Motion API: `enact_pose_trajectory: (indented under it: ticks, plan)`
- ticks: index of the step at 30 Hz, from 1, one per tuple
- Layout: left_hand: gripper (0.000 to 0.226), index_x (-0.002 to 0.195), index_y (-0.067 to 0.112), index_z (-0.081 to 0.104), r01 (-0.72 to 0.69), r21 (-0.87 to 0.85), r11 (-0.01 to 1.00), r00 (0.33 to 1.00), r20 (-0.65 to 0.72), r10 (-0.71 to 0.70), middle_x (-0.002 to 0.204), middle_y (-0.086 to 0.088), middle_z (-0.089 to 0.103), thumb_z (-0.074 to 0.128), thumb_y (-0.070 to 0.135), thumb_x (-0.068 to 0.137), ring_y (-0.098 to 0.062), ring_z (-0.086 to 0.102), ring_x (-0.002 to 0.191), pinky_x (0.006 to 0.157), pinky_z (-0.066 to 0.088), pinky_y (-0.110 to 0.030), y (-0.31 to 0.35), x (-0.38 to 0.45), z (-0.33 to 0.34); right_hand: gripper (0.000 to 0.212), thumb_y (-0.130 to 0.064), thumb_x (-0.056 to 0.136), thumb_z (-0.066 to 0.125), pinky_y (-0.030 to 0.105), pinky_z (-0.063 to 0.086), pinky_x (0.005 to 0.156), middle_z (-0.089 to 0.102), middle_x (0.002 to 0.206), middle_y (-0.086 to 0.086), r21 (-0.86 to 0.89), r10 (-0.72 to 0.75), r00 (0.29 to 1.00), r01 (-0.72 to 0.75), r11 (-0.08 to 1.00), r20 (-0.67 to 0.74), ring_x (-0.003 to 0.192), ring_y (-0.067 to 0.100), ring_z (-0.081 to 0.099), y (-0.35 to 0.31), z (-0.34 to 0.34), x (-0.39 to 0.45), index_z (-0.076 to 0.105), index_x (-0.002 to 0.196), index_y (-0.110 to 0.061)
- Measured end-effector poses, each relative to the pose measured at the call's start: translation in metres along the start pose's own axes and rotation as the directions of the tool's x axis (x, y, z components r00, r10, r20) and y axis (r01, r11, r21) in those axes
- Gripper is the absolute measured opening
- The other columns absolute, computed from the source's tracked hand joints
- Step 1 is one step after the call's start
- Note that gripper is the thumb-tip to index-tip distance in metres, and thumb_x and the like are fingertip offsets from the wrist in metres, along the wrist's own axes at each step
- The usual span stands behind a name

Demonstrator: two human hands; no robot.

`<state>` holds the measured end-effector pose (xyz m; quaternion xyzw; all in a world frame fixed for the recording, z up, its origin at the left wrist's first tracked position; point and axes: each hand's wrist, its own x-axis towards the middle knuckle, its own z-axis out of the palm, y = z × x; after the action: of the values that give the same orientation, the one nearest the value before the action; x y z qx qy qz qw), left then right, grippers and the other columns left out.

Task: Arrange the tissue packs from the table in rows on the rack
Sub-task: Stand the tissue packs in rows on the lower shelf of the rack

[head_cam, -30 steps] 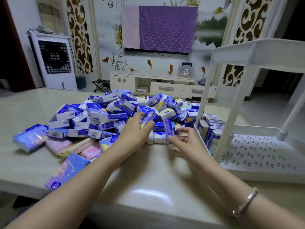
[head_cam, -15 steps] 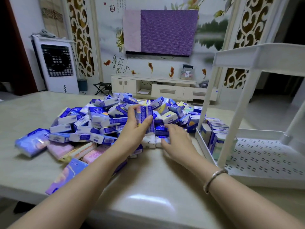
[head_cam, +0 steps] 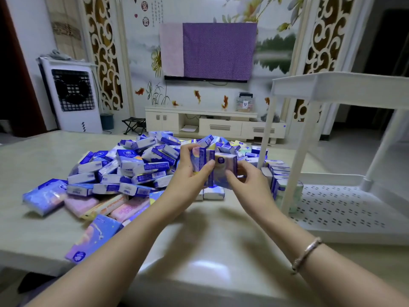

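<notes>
Your left hand point(head_cam: 190, 173) and right hand point(head_cam: 247, 180) grasp a clutch of upright tissue packs point(head_cam: 212, 167) together above the table point(head_cam: 199, 251). The rack point(head_cam: 345, 209) lies to your right, nearer your right hand, its started row point(head_cam: 278, 178) at the left edge.

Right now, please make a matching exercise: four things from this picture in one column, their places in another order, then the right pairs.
Things:
1. held tissue packs
2. row of packs
3. bracelet
4. large purple pack

Places:
A. on the right wrist
B. at the table's near left edge
C. between the left hand and right hand
D. on the rack shelf

Pairs: 1-C, 2-D, 3-A, 4-B
</notes>
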<state>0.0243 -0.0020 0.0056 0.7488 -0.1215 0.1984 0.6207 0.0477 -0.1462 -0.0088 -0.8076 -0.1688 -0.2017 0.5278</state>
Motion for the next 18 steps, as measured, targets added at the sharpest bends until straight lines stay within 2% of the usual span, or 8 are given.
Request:
enact_pose_trajectory:
  ticks: [2,4,6,9,11,13,15,18]
  plan:
    - [0.016,0.105,0.046,0.044,0.006,-0.055,0.998,1.000,-0.001,-0.006,0.114,-0.001,0.058,0.043,0.054,0.092,-0.025,0.061,0.109,0.091,0.052,-0.052,0.010,-0.005,0.007,0.018,-0.033,0.082,0.058,0.040,0.054,0.084,0.070,0.084,-0.006,0.173,0.051,0.995,-0.065,0.983,0.083,0.082,0.015,0.064,-0.010,-0.004,-0.005,0.064,0.093,-0.021]
    - [0.032,0.113,0.044,0.050,0.015,-0.120,0.993,0.999,0.049,-0.010,0.118,-0.005,0.061,0.037,0.060,0.089,-0.028,0.060,0.112,0.094,0.049,-0.056,0.015,-0.008,0.010,0.033,-0.043,0.076,0.059,0.048,0.050,0.094,0.069,0.092,-0.006,0.311,0.092,0.981,-0.143,0.940,0.172,0.088,0.017,0.064,-0.018,-0.010,-0.012,0.063,0.102,-0.023]
    - [0.035,0.125,0.035,0.050,-0.011,-0.167,0.986,0.993,0.111,0.030,0.125,-0.007,0.059,0.037,0.047,0.095,-0.025,0.061,0.112,0.094,0.050,-0.048,0.018,-0.012,0.013,0.037,-0.041,0.081,0.066,0.042,0.049,0.097,0.068,0.101,-0.007,0.362,0.103,0.971,-0.178,0.915,0.215,0.097,0.012,0.064,-0.024,-0.019,-0.017,0.058,0.112,-0.022]
    - [0.044,0.137,0.032,0.045,-0.041,-0.252,0.967,0.979,0.183,0.089,0.125,-0.008,0.059,0.035,0.010,0.101,-0.020,0.063,0.096,0.075,0.052,-0.027,0.019,-0.018,0.016,0.058,-0.044,0.072,0.075,0.034,0.052,0.092,0.066,0.107,-0.007,0.266,0.092,0.982,-0.134,0.955,0.165,0.100,0.006,0.063,-0.031,-0.032,-0.025,0.050,0.119,-0.020]
    - [0.057,0.143,0.034,0.037,-0.046,-0.313,0.949,0.971,0.210,0.116,0.118,-0.011,0.061,0.033,-0.002,0.100,-0.028,0.058,0.085,0.067,0.052,-0.027,0.024,-0.026,0.018,0.071,-0.050,0.057,0.074,0.035,0.053,0.088,0.065,0.108,-0.009,0.216,0.090,0.986,-0.119,0.969,0.139,0.100,0.007,0.064,-0.035,-0.037,-0.031,0.047,0.117,-0.023]
    - [0.065,0.148,0.034,0.028,-0.027,-0.350,0.936,0.969,0.220,0.110,0.105,-0.008,0.066,0.035,-0.006,0.097,-0.026,0.056,0.075,0.064,0.053,-0.028,0.030,-0.033,0.019,0.072,-0.043,0.055,0.072,0.031,0.055,0.083,0.064,0.105,-0.013,0.191,0.091,0.987,-0.115,0.975,0.135,0.097,0.003,0.064,-0.037,-0.043,-0.038,0.045,0.118,-0.022]
    - [0.068,0.149,0.035,0.025,-0.012,-0.349,0.937,0.969,0.226,0.097,0.097,-0.002,0.071,0.040,-0.005,0.096,-0.024,0.063,0.081,0.073,0.055,-0.028,0.034,-0.037,0.019,0.070,-0.034,0.056,0.070,0.023,0.054,0.074,0.062,0.100,-0.016,0.200,0.097,0.987,-0.123,0.972,0.131,0.089,-0.002,0.063,-0.039,-0.051,-0.045,0.043,0.120,-0.020]
    - [0.060,0.147,0.036,0.031,0.020,-0.334,0.942,0.968,0.241,0.066,0.121,-0.001,0.067,0.050,0.012,0.094,-0.018,0.063,0.112,0.098,0.048,-0.031,0.040,-0.041,0.023,0.060,-0.015,0.071,0.072,0.012,0.049,0.067,0.061,0.101,-0.011,0.280,0.130,0.981,-0.167,0.945,0.146,0.088,-0.001,0.060,-0.040,-0.069,-0.055,0.040,0.122,-0.019]
